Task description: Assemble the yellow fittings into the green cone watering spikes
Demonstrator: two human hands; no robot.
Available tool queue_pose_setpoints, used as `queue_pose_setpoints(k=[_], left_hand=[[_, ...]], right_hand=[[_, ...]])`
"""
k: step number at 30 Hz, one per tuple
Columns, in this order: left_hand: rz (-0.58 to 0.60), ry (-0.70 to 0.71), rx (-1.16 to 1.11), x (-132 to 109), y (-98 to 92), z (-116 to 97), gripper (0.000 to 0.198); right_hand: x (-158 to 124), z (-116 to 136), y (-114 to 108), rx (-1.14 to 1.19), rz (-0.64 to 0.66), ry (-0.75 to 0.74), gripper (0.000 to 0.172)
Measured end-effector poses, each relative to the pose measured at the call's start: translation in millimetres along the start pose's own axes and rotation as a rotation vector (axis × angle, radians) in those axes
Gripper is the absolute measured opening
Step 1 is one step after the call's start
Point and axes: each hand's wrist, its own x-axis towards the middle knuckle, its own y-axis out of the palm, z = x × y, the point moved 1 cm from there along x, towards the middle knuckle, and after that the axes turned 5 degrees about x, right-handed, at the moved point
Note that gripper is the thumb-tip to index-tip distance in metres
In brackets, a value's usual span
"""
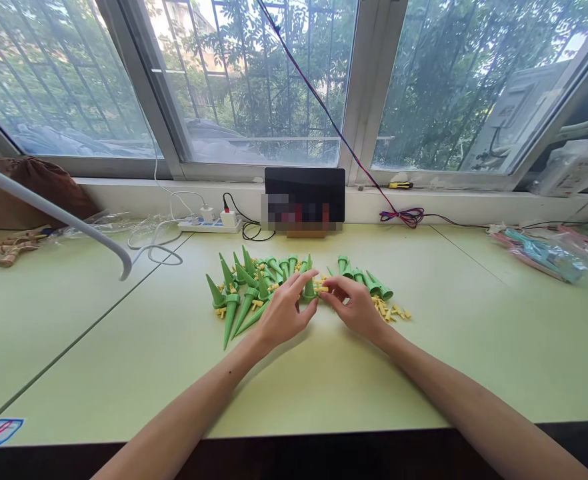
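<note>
Between the fingers of my left hand [289, 307] is a green plastic spike [309, 288], its point up and its wide collar down. My right hand [357, 307] pinches a small yellow valve [321, 288] at the side of that spike, close against it; whether it sits in the collar I cannot tell. Left of my left hand lies a pile of green spikes [244, 310], several with yellow valves attached. Beyond my right hand are more green spikes [369, 283], and a loose heap of yellow valves [387, 310] lies beside it.
A dark screen [304, 193] on a small stand leans by the window. A white power strip [211, 225] with plugs and cables sits at the back. Plastic-wrapped items [544, 253] lie on the right, wooden pieces [14, 250] on the left. A white curved tube [64, 210] crosses the left side.
</note>
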Motion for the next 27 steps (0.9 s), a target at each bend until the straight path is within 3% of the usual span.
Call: queue_pose_setpoints(k=[12,27], left_hand=[[0.030,0.030,-0.012,0.4,-0.5,0.3,0.031],[0.007,0.040,0.002,0.8,-0.2,1.1,0.031]], right_hand=[[0.4,-2.0,0.3,-0.007,0.017,-0.005,0.019],[0.7,-1.9,0.3,-0.014,0.002,-0.053,0.013]])
